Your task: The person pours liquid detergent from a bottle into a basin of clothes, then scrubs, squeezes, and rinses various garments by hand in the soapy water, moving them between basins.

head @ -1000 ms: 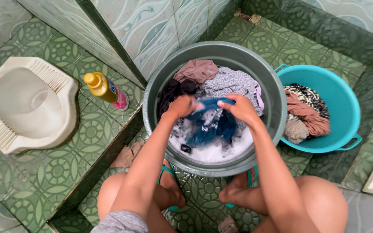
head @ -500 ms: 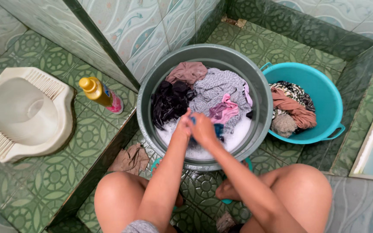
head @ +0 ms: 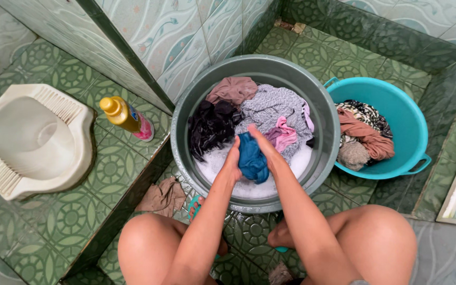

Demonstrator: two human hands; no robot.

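Observation:
I squat over a large grey-green basin point(head: 186, 113) filled with soapy water and several garments: a black one, a grey one, a brown one and a pink one point(head: 282, 134). Both my hands press a wet blue cloth point(head: 252, 161) between them above the foam. My left hand point(head: 233, 161) holds its left side and my right hand point(head: 264, 149) holds its right side.
A teal tub point(head: 403, 103) with brown and patterned clothes stands to the right of the basin. A yellow bottle point(head: 126, 117) with a pink base lies on the green tiled floor at left, beside a white squat toilet point(head: 27, 140). A brown rag point(head: 162, 196) lies near my left knee.
The blue cloth was stretched wide between my hands, then bunched low in the foam. Now it is lifted and squeezed between both palms. The view shifted slightly.

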